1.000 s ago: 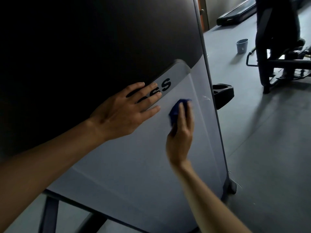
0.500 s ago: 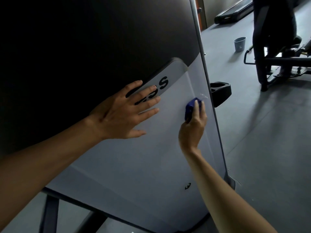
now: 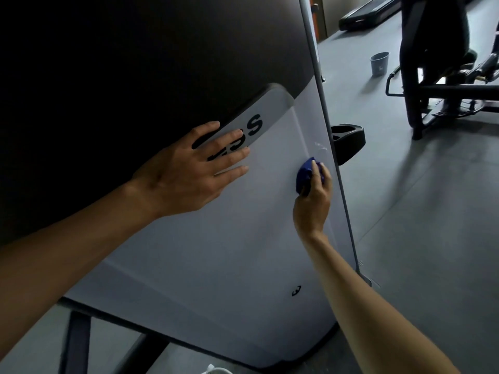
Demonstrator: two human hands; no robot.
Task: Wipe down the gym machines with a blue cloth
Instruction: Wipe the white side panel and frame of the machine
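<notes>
Against the pale grey plastic side panel [image 3: 216,252] of the gym machine, the left hand [image 3: 189,174] lies flat, fingers straight across the black lettering, bracing and holding nothing. Further right, the right hand [image 3: 314,197] has its grip closed around a bunched blue cloth [image 3: 305,172], pressed to the panel. Over the last second the cloth has travelled from mid-panel toward the right edge, just below a whitish smudge [image 3: 320,147]; that mark looks like the next target, with the machine's wipe-down unfinished
</notes>
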